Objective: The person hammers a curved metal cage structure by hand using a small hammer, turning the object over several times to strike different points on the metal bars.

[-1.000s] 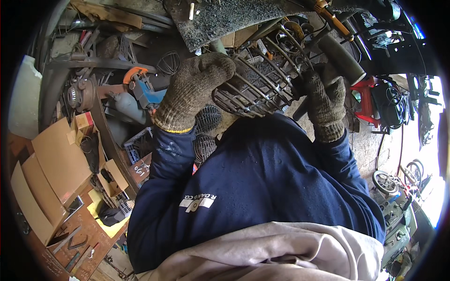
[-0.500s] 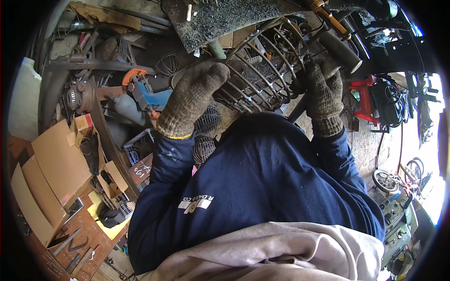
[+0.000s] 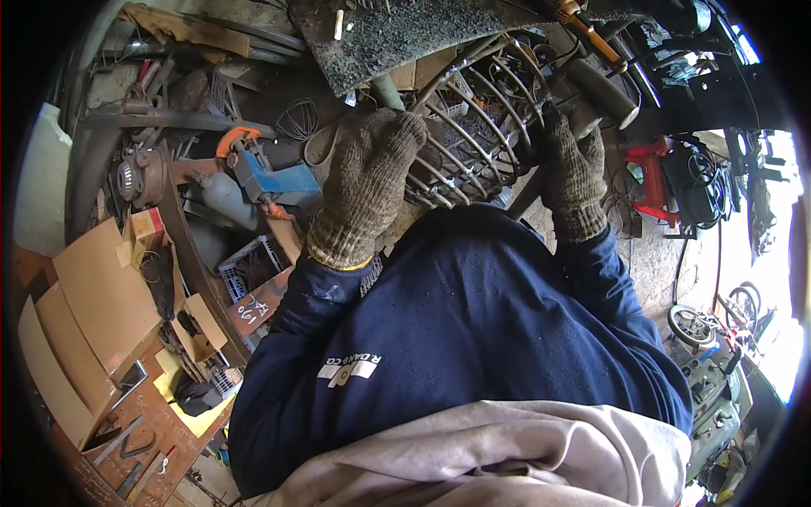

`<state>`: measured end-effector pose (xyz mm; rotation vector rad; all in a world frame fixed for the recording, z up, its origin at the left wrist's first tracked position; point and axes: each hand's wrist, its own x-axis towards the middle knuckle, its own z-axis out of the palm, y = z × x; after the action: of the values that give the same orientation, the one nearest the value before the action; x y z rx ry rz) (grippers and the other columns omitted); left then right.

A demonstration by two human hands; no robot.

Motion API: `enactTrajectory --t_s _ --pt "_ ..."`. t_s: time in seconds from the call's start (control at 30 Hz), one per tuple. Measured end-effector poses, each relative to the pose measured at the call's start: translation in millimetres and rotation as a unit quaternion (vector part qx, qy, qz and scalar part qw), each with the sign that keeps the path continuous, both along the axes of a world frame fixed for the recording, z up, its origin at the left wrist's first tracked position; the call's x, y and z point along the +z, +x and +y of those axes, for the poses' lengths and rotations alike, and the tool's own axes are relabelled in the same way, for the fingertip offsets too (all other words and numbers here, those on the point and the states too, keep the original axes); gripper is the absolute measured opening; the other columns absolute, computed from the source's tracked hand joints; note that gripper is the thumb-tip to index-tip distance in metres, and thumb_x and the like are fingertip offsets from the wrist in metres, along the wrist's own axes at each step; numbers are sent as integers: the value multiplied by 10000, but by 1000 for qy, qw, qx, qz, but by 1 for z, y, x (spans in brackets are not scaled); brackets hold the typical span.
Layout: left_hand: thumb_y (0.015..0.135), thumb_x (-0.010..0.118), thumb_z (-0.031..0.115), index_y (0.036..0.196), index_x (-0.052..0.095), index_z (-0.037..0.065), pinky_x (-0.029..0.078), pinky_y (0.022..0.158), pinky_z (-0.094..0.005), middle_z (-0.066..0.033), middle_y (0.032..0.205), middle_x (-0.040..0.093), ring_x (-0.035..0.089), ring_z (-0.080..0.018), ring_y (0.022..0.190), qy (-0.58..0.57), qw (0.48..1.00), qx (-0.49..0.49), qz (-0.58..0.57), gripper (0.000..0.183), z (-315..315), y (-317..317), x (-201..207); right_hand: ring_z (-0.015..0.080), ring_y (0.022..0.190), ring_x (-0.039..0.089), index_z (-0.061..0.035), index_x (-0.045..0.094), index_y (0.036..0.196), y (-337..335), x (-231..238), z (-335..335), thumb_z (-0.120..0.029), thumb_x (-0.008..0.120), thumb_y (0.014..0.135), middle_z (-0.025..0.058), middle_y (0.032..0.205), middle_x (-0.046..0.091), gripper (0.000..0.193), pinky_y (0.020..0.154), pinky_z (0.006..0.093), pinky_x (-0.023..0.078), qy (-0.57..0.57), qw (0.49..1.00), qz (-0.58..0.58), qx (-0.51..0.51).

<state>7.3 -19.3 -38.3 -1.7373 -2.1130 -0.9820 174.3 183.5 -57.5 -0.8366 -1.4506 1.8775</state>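
A curved cage of welded metal rods (image 3: 467, 175) lies in front of me, with pale weld spots at its crossings. My left hand (image 3: 369, 173), in a dirty knitted glove, is closed at the cage's left side; its fingertips are hidden. On the far right side of the cage, my right hand (image 3: 576, 173), gloved likewise, is closed at the rim, its fingers partly out of sight. A dark metal bar (image 3: 529, 194) slants beneath the cage beside my right hand. Just beyond that hand rests a thick metal cylinder (image 3: 606, 95).
Ahead stands a grit-covered metal table (image 3: 405, 42); an orange-handled tool (image 3: 591, 32) lies at its right. On the left are a blue and orange machine (image 3: 274, 179), a grey gas bottle (image 3: 226, 198) and cardboard boxes (image 3: 110, 296). A red stool (image 3: 649, 182) stands at the right.
My left hand has shifted to the right along with the cage's left side, uncovering more of the blue machine. My right hand has moved slightly left, still at the rim.
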Motion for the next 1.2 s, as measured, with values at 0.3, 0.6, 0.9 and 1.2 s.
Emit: enactTrajectory --t_s 0.3,0.6,0.9,1.2 --pt "837 659 7 1195 656 77 529 765 -397 -141 1065 654 634 -306 931 45 996 30 73 365 0 4 -6 148 694 603 -25 568 1034 2 -6 -8 -293 625 960 71 806 616 284 603 301 505 55 998 11 23" --pt "878 703 115 1024 686 28 523 622 -362 -107 888 678 661 -256 741 53 995 60 -54 171 0 9 -1 135 753 612 -9 556 1150 1 -4 -9 -272 605 972 69 906 624 321 655 301 509 155 988 5 28" --pt "861 670 114 1017 674 52 511 696 -414 -137 906 672 650 -324 806 54 984 142 -90 168 0 13 0 186 757 668 17 543 1212 24 27 -26 -226 606 963 116 944 657 353 591 299 540 0 985 130 113" --pt "926 661 174 902 679 13 478 611 -351 -124 760 662 638 -238 667 67 984 146 -76 164 8 14 4 243 861 700 2 550 1226 15 49 -31 -220 666 918 148 971 688 398 749 365 575 330 910 -88 236"
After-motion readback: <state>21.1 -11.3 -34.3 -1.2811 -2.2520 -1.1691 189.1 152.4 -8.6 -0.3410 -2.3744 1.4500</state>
